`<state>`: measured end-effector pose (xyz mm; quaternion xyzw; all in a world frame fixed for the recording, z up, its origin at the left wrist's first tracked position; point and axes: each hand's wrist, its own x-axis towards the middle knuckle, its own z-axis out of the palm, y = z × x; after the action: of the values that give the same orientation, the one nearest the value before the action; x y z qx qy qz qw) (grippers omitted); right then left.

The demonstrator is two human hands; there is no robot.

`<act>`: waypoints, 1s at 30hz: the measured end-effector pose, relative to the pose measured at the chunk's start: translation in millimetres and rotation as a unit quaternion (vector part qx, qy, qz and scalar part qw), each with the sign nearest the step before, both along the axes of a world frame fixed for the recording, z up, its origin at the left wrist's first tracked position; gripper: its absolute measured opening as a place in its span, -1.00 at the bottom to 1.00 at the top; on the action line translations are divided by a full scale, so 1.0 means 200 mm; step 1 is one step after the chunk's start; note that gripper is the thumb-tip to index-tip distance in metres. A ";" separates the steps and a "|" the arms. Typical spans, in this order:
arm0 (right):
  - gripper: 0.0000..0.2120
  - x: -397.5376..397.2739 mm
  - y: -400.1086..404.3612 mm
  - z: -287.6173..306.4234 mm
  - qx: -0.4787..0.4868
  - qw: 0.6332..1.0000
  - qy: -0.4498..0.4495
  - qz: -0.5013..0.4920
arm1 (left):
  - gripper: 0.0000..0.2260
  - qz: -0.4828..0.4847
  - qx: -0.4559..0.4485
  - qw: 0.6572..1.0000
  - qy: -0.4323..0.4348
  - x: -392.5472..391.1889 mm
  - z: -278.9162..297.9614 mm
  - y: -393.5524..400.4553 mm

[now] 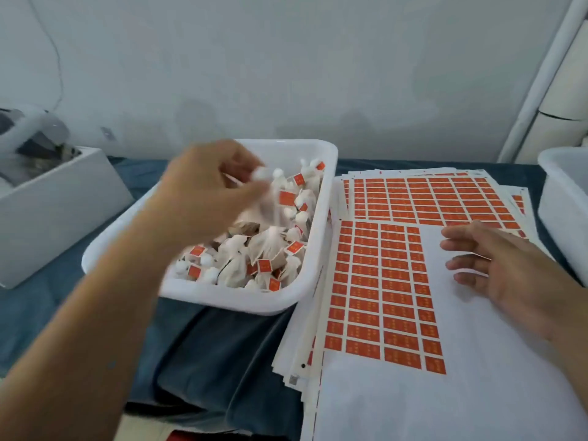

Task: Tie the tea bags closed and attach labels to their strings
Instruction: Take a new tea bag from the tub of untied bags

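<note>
Nearest you, the stack of white label sheets [451, 393] printed with orange rectangular stickers is lying on the dark blue cloth-covered table [203, 351], its top sheet partly peeled bare on the right. Your right hand [496, 268] is resting flat on that bare white area, fingers straight and spread, holding nothing. Just left of the sheets, touching their edge, the white rectangular plastic tray [305, 291] is sitting — it is holding a heap of white mesh tea bags [254, 253], tied and already carrying small orange labels. Your left hand [206, 192] is hovering over the tray's far half, blurred, fingers curled and pinching the knotted top of one white tea bag [267, 198] that is hanging below your fingertips. Further out, a white box [54, 211] is standing at far left and another white plastic bin [563, 205] at the right edge — both well apart from the tray.
</note>
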<state>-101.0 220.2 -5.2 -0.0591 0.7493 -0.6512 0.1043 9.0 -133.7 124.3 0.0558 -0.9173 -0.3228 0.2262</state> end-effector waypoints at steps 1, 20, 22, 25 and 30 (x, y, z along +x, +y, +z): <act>-0.70 0.00 0.00 0.00 0.003 1.000 -0.002 -0.007 | -0.92 0.024 -0.020 0.999 -0.030 -0.02 0.00 -0.11; -0.74 0.01 -0.03 -0.05 0.049 0.991 0.065 -0.104 | -0.64 -0.217 -0.137 0.963 0.078 0.04 -0.11 0.60; -0.76 0.00 -0.02 -0.06 0.065 0.987 0.082 -0.123 | -0.51 -0.277 -0.116 0.954 0.011 0.01 -0.25 0.79; -0.76 0.00 0.00 -0.08 0.099 0.983 0.096 -0.124 | -0.62 -0.260 -0.110 0.955 -0.087 -0.16 -0.50 0.87; -0.74 -0.01 -0.01 -0.11 0.146 0.978 0.093 -0.115 | -0.63 -0.201 0.027 0.975 -0.085 -0.27 -0.75 0.72</act>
<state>-103.9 218.3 -26.8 -0.0164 0.8444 -0.5344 -0.0339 -45.6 9.7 -26.0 -0.0965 -0.9166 -0.3806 0.0761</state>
